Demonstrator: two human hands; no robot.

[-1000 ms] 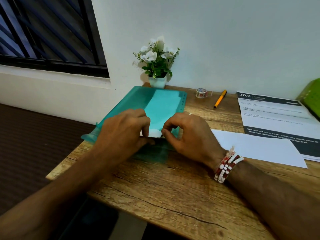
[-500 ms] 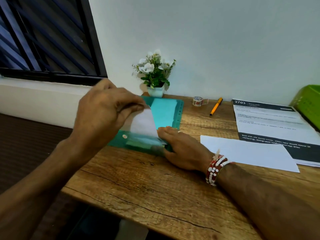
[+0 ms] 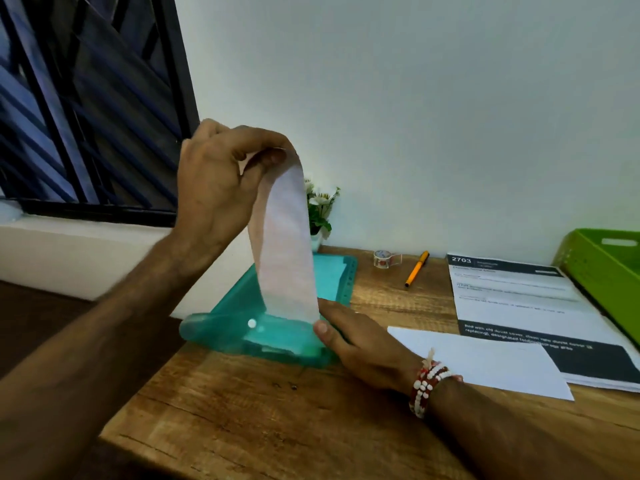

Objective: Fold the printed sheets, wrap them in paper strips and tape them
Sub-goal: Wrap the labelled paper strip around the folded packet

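Fingers [image 3: 252, 138] and thumb of the raised left hand [image 3: 214, 188] are pinching the top end of a long white paper strip [image 3: 287, 251]. The strip is hanging in a curve down to the mouth of a translucent teal plastic folder [image 3: 225, 317]. The fingers [image 3: 337, 306] of the right hand [image 3: 363, 344] are lying straight and close together, pressing on the folder's near right corner just beside the strip's lower end. A red and white bead bracelet [image 3: 427, 384] is circling that wrist.

The folder is lying on the left part of the wooden desk [image 3: 277, 427]. Just right of the right hand, a folded plain white sheet [image 3: 485, 365] is resting partly over a stack of printed sheets with dark bands [image 3: 512, 299]. Near the wall, a small roll of clear tape [image 3: 382, 259] and an orange pen [image 3: 417, 268] are lying side by side. A little pot of white flowers [image 3: 322, 206] is standing behind the strip, and a green plastic tray [image 3: 606, 271] is sitting at the far right.
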